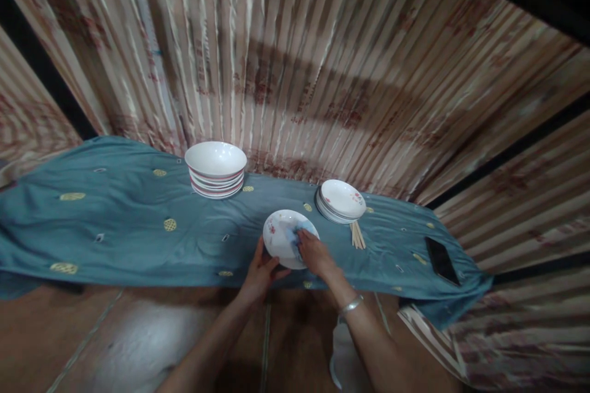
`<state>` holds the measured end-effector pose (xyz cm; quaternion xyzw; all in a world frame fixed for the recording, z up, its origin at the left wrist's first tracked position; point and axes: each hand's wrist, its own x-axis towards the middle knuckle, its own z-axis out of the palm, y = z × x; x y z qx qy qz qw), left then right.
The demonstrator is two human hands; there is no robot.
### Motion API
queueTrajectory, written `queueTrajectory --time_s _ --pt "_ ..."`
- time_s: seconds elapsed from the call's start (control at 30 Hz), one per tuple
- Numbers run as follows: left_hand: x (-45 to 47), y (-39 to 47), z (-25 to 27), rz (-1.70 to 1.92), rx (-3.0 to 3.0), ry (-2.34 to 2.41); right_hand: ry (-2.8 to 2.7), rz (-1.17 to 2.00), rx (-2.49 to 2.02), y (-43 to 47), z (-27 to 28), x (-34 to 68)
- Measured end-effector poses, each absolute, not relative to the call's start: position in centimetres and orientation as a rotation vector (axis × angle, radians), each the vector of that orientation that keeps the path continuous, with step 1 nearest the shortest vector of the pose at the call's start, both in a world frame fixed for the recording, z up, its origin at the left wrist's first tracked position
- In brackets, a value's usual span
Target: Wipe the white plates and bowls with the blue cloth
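The head camera looks forward and down onto the nearby cloth-covered table (138, 227).

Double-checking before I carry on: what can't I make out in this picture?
All in the head view:
Left hand: partly hidden by the plate.
Cloth: partly covered by the right hand.
Lower bowls: insides hidden by the top bowl.
Lower plates: faces hidden by the top plate.
Phone: too dark and blurred to show any detail.

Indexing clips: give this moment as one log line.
left hand: holding plate | right hand: holding cloth on plate | beyond: bowl stack left, plate stack right
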<state>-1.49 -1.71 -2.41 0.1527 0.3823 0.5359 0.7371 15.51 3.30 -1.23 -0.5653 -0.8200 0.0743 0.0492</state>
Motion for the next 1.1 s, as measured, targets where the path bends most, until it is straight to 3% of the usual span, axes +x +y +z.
queueTrajectory --time_s 0.33,0.73,1.1 --pt "-1.5 -2.0 -1.8 1.166 0.338 0.78 -2.352 0.494 -1.739 -1.0 0.8 15.7" --pt "-1.2 -1.7 -2.1 1.171 0.325 0.786 -2.187 0.795 -1.442 1.0 -0.3 11.9" --pt "-1.1 -1.5 -2.7 1.206 0.329 0.783 -1.948 0.618 -1.754 5.1 0.3 7.2"
